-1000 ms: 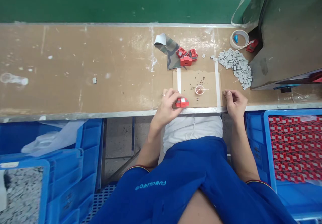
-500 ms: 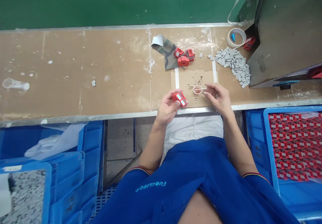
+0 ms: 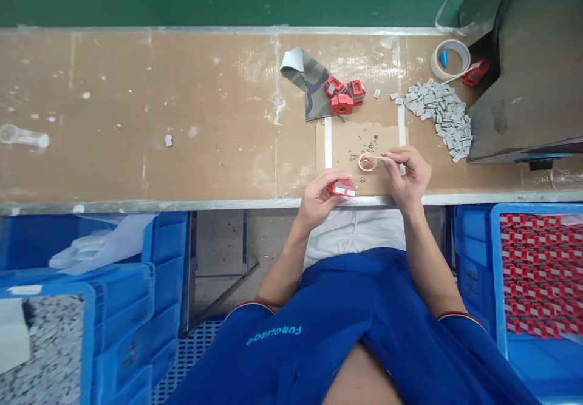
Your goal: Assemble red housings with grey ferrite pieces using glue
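Near the bench's front edge, my left hand point(image 3: 317, 200) is closed around a red block-shaped part point(image 3: 342, 188) with two pale rectangles facing me. My right hand point(image 3: 409, 177) pinches a thin white stick point(image 3: 377, 157), whose far end is over a small round cup point(image 3: 367, 162) holding reddish-brown stuff. The cup stands on a cardboard sheet point(image 3: 339, 138) fixed with white tape strips, with dark crumbs scattered around it. Beyond the cup, several red parts point(image 3: 342, 104) sit on and beside a camouflage-patterned cloth strip point(image 3: 314, 92).
A heap of small grey tiles point(image 3: 439, 113) lies right of the cardboard. Behind it are a tape roll point(image 3: 465, 59) with a blue cap inside and a dark metal housing point(image 3: 528, 83). Blue crates point(image 3: 498, 271) stand below the bench on both sides, the right one with rows of red parts.
My left hand has turned the red part, so its pale rectangles now lie level. The right hand has lifted slightly with the stick at the cup. The whole view has shifted somewhat.
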Available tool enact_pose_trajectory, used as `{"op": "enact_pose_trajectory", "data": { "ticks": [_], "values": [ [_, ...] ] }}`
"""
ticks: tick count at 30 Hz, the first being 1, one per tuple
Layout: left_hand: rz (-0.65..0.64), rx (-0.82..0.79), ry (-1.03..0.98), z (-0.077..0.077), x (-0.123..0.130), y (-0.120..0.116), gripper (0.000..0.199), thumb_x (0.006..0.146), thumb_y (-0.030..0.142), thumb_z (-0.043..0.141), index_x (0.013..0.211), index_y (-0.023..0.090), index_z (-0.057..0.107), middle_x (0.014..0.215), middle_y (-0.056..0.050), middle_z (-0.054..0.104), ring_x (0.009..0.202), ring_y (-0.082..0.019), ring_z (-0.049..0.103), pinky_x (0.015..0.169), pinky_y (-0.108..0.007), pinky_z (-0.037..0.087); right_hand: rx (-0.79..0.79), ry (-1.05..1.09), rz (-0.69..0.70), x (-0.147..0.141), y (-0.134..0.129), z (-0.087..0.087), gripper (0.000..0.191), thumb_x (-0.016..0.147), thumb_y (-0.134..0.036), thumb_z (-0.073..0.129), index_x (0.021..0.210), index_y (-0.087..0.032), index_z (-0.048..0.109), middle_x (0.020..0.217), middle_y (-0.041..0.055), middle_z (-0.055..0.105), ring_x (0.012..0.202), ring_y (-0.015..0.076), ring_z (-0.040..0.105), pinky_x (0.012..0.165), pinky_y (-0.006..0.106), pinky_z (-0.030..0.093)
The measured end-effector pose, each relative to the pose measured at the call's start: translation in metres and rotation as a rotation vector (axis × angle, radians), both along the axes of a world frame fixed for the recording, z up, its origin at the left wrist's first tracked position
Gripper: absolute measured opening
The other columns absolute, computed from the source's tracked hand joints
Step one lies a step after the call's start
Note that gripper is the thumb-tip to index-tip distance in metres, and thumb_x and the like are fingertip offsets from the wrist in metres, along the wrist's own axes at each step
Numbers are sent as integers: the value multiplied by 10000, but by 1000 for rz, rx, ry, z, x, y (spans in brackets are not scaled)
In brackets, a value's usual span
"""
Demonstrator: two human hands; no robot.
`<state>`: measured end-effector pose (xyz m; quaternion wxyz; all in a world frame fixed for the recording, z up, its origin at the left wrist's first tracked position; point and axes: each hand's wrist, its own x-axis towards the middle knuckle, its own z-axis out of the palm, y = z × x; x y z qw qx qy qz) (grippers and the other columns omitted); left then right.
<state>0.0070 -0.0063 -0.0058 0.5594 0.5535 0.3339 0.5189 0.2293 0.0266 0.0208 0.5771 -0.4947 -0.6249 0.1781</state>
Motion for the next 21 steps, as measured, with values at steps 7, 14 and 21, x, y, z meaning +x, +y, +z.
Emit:
{"op": "enact_pose_trajectory", "data": {
  "ticks": [7,14,21],
  "values": [
    [25,50,94,1,-4,5,460,903,305,849,1339,228,725,1260,-115,811,1113,-218,801,948,-320,661,-261,316,-71,-4,-6,-2,379,894,-589,824,823,-233,714,758,17,794,711,192,768,687,336,632],
    [61,25,280,8,-1,1,338,957,316,766,1271,193,742,1207,-106,824,1028,-195,809,862,-277,657,-196,307,-24,-15,-29,21,241,944,-463,814,874,-251,724,838,19,828,754,202,803,673,336,659],
    [73,-23,302,12,0,1,360,933,378,789,1234,185,752,1192,-115,822,1003,-209,813,854,-287,663,-206,83,73,-30,-42,24,185,991,-453,747,901,-292,740,920,44,850,880,266,837,796,443,708]
  ]
}}
